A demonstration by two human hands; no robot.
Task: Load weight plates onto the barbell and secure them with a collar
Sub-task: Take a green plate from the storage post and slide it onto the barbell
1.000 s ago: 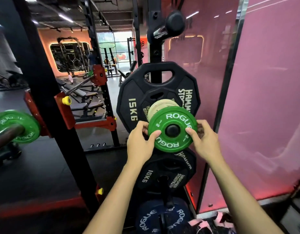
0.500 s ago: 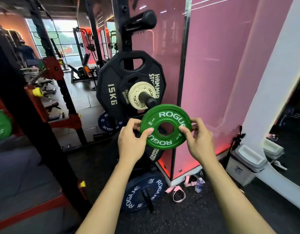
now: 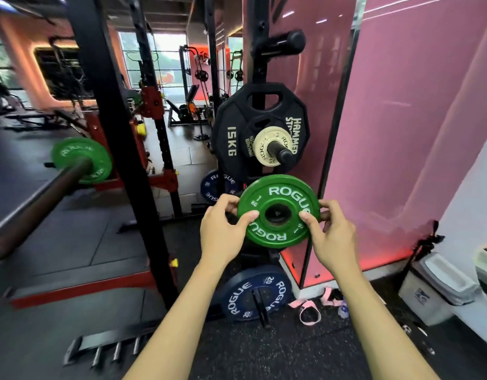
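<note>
Gripping the green 1 kg Rogue plate [image 3: 278, 211] by opposite edges: left hand [image 3: 223, 231], right hand [image 3: 332, 237], fingers curled round its rim. Barbell [image 3: 36, 201] at left carries a matching green plate [image 3: 81, 160].

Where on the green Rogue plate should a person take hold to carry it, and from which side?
Grip the green plate at its rim, on opposite edges, coming in from left and right. It is a flat disc facing the camera, so the left hand and right hand pinch it with thumbs on the face and fingers behind.
</note>
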